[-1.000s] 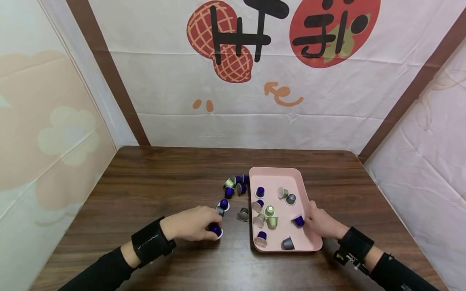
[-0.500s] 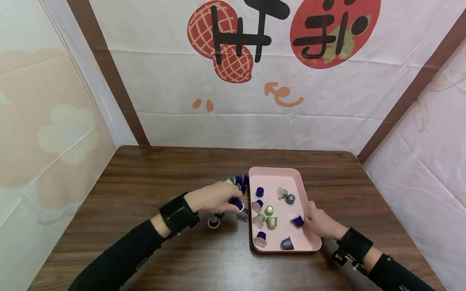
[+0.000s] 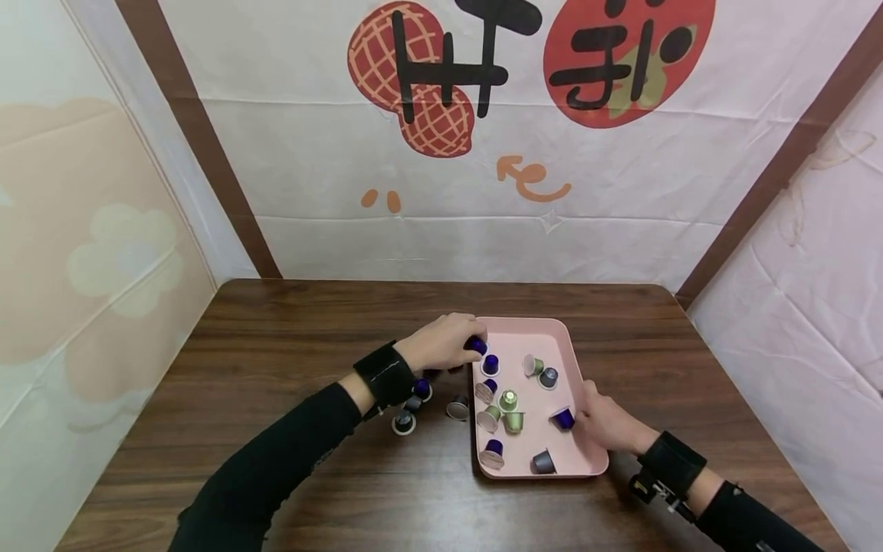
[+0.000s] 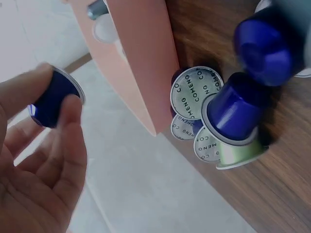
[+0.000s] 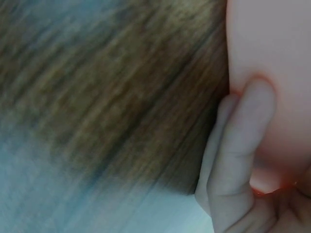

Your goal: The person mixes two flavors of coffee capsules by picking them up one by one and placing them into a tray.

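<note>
My left hand (image 3: 443,343) pinches a dark blue coffee capsule (image 4: 53,101) between thumb and fingers, over the left rim of the pink tray (image 3: 531,335). On the tray's right side, my right hand (image 3: 610,420) grips the edge; the right wrist view shows fingers (image 5: 245,131) against the outer wall. Inside the tray lie several capsules: blue ones such as the blue capsule (image 3: 562,418), green ones like the green capsule (image 3: 513,422), and a grey capsule (image 3: 543,462) near the front.
Left of the tray, a grey capsule (image 3: 457,408) and a black capsule (image 3: 404,422) lie on the wooden table (image 3: 331,322). More capsules, including a blue capsule (image 4: 233,109) atop others, cluster by the tray wall, partly hidden under my left arm in the head view.
My left hand has picked up a blue capsule from the table and carried it up and right to the tray's rim. The right hand stays on the tray.
</note>
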Motion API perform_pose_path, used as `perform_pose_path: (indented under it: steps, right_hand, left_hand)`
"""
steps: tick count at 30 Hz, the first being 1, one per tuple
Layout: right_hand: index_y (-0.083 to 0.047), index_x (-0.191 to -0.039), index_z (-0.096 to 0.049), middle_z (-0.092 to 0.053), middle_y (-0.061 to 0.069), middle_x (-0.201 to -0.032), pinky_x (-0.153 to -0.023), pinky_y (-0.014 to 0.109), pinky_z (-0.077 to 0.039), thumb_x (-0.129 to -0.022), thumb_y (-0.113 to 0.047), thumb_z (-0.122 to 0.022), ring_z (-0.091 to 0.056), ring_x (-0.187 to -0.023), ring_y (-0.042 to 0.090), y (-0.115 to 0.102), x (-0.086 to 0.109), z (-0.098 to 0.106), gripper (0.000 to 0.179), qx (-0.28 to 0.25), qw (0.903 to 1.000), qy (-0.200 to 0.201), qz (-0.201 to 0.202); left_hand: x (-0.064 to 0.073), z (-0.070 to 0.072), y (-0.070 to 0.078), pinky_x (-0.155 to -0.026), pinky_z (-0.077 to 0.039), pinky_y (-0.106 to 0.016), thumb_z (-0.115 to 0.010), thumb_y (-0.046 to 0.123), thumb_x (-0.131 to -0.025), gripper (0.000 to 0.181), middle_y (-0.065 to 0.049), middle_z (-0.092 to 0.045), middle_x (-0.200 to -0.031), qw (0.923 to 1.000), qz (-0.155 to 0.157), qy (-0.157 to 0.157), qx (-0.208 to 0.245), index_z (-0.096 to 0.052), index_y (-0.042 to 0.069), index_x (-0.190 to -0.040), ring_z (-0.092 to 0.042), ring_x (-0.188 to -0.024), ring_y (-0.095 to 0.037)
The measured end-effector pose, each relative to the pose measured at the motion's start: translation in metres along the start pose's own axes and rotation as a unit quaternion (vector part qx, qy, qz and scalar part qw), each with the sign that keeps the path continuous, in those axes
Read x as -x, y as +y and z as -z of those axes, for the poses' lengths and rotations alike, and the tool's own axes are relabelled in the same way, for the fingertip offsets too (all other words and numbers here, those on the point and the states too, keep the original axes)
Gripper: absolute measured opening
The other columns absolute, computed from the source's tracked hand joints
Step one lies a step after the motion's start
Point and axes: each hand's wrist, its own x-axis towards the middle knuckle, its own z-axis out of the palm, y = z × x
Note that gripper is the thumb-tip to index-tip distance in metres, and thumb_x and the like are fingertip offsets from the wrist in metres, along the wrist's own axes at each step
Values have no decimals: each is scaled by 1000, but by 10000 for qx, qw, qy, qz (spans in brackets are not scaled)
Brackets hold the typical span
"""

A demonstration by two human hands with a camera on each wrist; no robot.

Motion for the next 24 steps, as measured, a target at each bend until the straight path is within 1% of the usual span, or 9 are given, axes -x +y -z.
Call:
perform_pose_path:
  steps: [5,8,10,14,19,21,24]
  right_hand:
    - [5,-108,-34,-45,5,-70,-58,32,-41,-89,2,-49,-51,-68,19,0,0,1,24,36,10000,32,-2]
    - [4,-105,-34,-46,5,-70,-60,33,-41,-89,2,-50,-51,-70,19,1,-1,0,23,114,9999,97,56]
    - [3,-106,-35,-48,5,-72,-61,33,-42,-89,1,-51,-52,-71,19,1,-1,-1,23,69,9999,96,43]
    - [4,-109,-34,-50,6,-75,-61,32,-42,-90,0,-50,-53,-73,18,1,-4,-2,25,-44,10000,18,7]
    - [4,-110,-34,-50,7,-77,-62,32,-42,-90,0,-50,-52,-74,19,1,-6,-1,25,-37,10000,20,22]
    - [4,-109,-35,-51,8,-79,-63,32,-42,-90,0,-50,-53,-75,19,2,-5,-1,25,27,10000,43,15]
    - [4,-107,-34,-50,8,-78,-62,32,-42,-89,0,-50,-52,-75,19,2,-3,0,24,77,9999,55,51]
  left_hand:
    - [-20,-4,-2,-74,-46,-27,-66,23,-90,14,-1,-56,-99,9982,499,-301,-154,-64,16,-102,-53,-85,-12]
    - [-29,-8,-5,-75,-46,-27,-65,22,-90,15,-2,-57,-102,9968,680,-359,-213,-64,15,-103,-53,-86,-13]
    - [-33,-11,-7,-76,-47,-28,-65,22,-90,16,-2,-57,-104,9959,794,-378,-228,-64,15,-105,-53,-88,-13]
    - [-39,-14,-11,-78,-48,-28,-65,21,-89,20,-4,-57,-108,9944,977,-383,-90,-63,15,-108,-55,-90,-15]
    - [-40,-15,-15,-82,-47,-31,-65,21,-90,32,-6,-57,-116,9940,1014,-368,176,-60,12,-119,-57,-99,-17]
    - [-37,-12,-15,-82,-47,-32,-65,21,-90,34,-7,-57,-118,9939,998,-396,268,-59,10,-122,-58,-99,-18]
    - [-26,-4,-16,-78,-48,-32,-65,22,-89,32,-9,-58,-116,9951,873,-366,295,-62,9,-119,-58,-93,-17]
